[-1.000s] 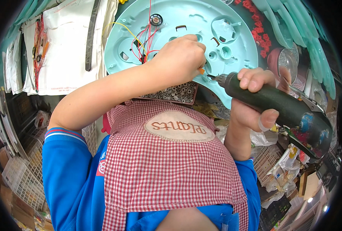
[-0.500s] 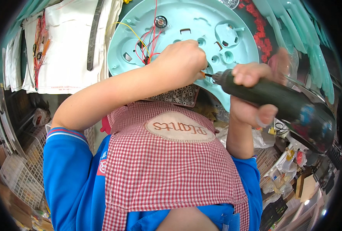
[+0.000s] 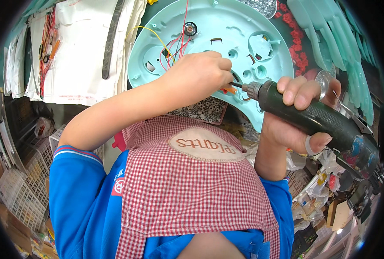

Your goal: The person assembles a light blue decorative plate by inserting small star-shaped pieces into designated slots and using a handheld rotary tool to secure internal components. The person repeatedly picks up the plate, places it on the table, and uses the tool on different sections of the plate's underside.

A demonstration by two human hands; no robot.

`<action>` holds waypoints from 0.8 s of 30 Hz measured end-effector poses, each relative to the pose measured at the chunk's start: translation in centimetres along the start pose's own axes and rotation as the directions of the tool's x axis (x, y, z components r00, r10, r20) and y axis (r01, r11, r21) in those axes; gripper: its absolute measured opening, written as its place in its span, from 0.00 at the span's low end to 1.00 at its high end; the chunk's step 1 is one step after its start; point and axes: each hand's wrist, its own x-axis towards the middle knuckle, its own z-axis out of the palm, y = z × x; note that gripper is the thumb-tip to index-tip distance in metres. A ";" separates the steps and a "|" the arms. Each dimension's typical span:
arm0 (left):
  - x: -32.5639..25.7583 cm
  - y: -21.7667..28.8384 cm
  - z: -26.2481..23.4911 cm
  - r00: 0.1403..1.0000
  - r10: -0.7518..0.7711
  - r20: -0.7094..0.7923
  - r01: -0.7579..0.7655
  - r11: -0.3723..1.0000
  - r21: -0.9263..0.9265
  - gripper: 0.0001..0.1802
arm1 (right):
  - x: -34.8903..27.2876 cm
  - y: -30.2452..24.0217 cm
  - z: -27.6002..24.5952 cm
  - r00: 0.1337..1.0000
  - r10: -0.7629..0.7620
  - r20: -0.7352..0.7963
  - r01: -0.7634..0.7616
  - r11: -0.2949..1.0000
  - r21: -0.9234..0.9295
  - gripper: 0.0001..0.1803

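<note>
Driver bit (image 3: 236,85) has closed in on the left hand (image 3: 207,74) since a second ago. Right hand (image 3: 302,97) is wrapped tight round the dark power screwdriver (image 3: 325,118). Left fingers are bunched together, but can't tell what they're clamped on; an orange piece (image 3: 230,90) pokes out just below them. Teal shell (image 3: 213,22) sits under and beyond that grip, small metal parts (image 3: 200,110) bodyward, red pieces (image 3: 299,52) farther off, past the shell's right edge.

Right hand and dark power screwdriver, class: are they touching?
Touching: the head view plainly shows the right hand gripping the power screwdriver, fingers curled over its dark body.
</note>
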 end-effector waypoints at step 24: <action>-1.0 -0.4 -1.1 1.000 -0.022 0.010 0.024 0.935 -0.353 0.10 | -0.1 -0.8 0.0 0.998 -0.010 -0.064 0.020 0.987 0.159 0.52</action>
